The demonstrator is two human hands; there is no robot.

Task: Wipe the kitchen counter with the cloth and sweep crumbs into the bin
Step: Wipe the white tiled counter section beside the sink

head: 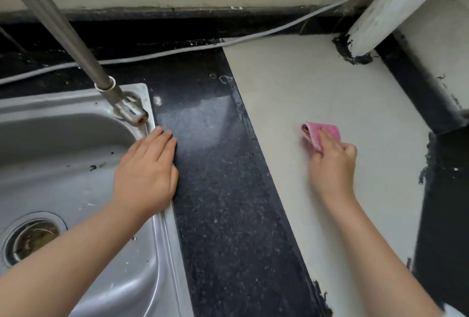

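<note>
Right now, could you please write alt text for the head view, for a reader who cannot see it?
The right hand presses a pink cloth on the pale counter. The left hand rests flat on the sink rim, beside a dark stone strip. A tap stands at the sink's far corner.

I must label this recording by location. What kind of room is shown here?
Most likely a home kitchen: a steel sink with a tap is set in a dark stone counter, and the right hand wipes the pale counter surface with a pink cloth.
</note>
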